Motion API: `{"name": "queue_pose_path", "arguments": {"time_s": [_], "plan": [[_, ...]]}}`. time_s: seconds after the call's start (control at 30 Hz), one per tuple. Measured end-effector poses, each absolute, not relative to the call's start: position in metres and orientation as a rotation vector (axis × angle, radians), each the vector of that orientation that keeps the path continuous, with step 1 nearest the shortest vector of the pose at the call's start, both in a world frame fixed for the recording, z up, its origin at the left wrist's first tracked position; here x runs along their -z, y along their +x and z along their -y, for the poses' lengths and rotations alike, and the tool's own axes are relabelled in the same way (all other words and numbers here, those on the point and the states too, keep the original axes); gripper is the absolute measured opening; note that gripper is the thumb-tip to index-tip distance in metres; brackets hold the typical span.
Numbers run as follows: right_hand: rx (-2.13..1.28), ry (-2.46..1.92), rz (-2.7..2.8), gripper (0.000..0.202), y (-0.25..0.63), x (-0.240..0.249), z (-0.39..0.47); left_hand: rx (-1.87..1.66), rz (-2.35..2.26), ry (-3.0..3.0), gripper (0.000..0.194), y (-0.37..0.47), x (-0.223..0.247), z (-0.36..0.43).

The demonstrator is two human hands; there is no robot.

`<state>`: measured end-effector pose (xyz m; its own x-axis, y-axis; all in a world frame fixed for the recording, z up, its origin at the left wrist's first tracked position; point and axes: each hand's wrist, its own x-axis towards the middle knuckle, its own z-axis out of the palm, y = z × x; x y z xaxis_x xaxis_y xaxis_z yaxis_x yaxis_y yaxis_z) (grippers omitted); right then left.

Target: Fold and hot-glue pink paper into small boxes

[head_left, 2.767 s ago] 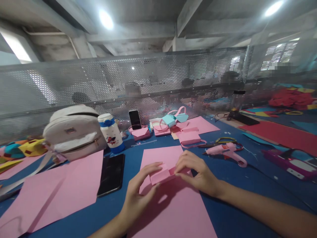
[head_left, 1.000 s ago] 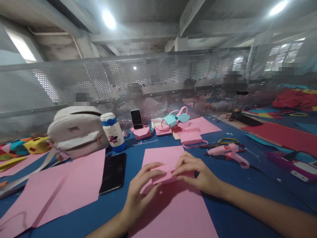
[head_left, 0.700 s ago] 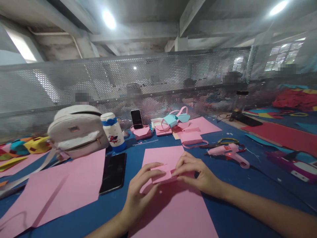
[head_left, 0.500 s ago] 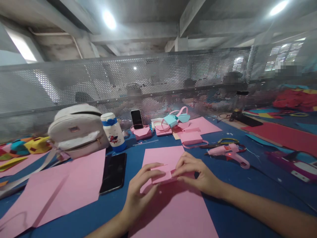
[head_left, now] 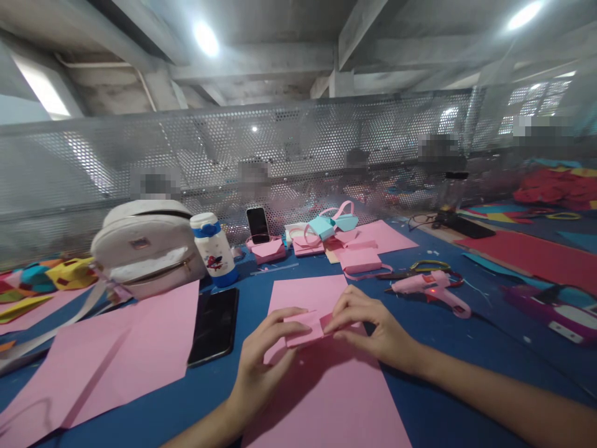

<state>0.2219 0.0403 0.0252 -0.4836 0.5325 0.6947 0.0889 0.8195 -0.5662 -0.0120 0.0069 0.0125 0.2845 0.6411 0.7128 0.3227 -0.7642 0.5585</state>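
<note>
At left, a white backpack (head_left: 145,239) stands beside a white-and-blue bottle (head_left: 213,250), a black phone (head_left: 214,326) lying nearer. A perforated metal screen (head_left: 303,134) crosses the far side; a red sheet (head_left: 536,256) lies at the right.

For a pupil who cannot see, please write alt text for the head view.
A person's left hand and right hand hold a folded pink paper over a pink sheet on a blue table. A glue gun lies right, a black phone left.
</note>
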Motion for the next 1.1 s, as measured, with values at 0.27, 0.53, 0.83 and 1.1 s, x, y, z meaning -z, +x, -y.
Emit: {"name": "queue_pose_path", "arguments": {"time_s": [0.27,0.53,0.83,1.1], "plan": [[-0.427,-0.442,1.974,0.008,0.220,-0.024,-0.038,-1.446,-0.865,2.267,0.025,-0.013,-0.011,-0.006],[-0.360,-0.410,2.002,0.014,0.218,-0.025,-0.035,-1.413,-0.861,2.255,0.033,-0.016,-0.003,-0.007],[-0.416,-0.432,1.997,0.009,0.217,-0.022,-0.034,-1.414,-0.878,2.208,0.028,-0.009,-0.008,-0.002],[-0.483,-0.444,1.970,0.004,0.214,-0.018,-0.034,-1.424,-1.031,2.041,0.036,0.007,-0.005,0.008]]}}
